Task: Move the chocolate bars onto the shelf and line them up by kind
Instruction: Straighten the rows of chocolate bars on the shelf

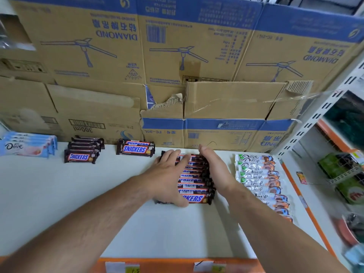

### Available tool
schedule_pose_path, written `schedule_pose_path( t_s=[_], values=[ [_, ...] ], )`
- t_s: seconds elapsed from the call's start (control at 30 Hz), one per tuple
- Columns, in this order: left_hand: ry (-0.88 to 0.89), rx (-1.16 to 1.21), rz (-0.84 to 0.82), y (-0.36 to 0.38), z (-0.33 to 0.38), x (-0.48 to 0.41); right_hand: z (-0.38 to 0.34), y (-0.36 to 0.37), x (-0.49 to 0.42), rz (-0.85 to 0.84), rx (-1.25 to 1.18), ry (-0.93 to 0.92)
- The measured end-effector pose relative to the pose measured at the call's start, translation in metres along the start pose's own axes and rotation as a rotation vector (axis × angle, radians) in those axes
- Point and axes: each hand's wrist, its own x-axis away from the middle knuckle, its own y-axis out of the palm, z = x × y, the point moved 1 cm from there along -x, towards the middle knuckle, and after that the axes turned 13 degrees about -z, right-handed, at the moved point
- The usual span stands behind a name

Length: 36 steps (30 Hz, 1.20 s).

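White shelf [78, 194] holds the chocolate, with brown cardboard boxes [98, 56] stacked behind it. In the middle sits a long row of Snickers bars [194, 181], one bar behind the next, running from the front toward the boxes. The left hand [169, 180] lies flat on top of the row with its fingers spread, pressing down and not wrapped round any bar. The right hand [214, 168] stands on its edge with straight fingers, touching the right ends of the bars, and it holds nothing either. The step now looks like squeezing this row neat and straight. Just beside it on the right is a row of white and orange Dove bars [260, 174]. Off to the left are a small Snickers pile [81, 152], a second Snickers pile [136, 147] and some blue Dove bars [27, 146]. Next, I think those two piles should join the long row, so each kind is together. That calls for a soft push, so no bar slides crooked.
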Motion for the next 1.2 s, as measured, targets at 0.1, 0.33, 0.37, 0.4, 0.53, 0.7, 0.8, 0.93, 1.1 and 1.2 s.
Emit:
schedule_pose_path(
  t_s=[0.1,0.33,0.37,0.4,0.53,0.7,0.8,0.93,1.1,1.2],
  values=[
    [0.005,-0.007,-0.001,-0.003,-0.006,-0.008,-0.004,-0.002,0.002,-0.115,0.424,-0.002],
    [0.178,0.739,0.074,0.007,-0.027,-0.001,-0.004,-0.011,0.006,-0.267,1.026,0.095],
    [0.21,1.093,0.195,0.008,-0.027,0.002,-0.004,-0.01,0.005,-0.266,1.026,0.088],
    [0.2,1.38,0.332,0.01,-0.027,0.006,-0.004,-0.01,0.005,-0.267,1.025,0.08],
    [0.144,1.791,0.447,0.005,-0.014,0.024,-0.005,-0.011,0.004,-0.281,1.046,0.081],
    [0.263,1.705,0.254,-0.009,0.021,0.042,-0.001,-0.011,0.004,-0.271,1.06,0.057],
    [0.247,1.729,0.264,-0.013,0.022,0.042,0.0,-0.012,0.003,-0.271,1.057,0.042],
    [0.109,1.527,0.299,0.003,-0.007,0.026,-0.001,-0.013,0.002,-0.272,1.038,0.029],
    [0.076,0.615,0.248,-0.005,-0.03,0.005,0.0,-0.012,0.003,-0.258,1.046,0.028],
    [0.051,0.156,-0.01,-0.006,-0.027,-0.003,-0.001,-0.012,0.003,-0.253,1.056,0.021]
  ],
)
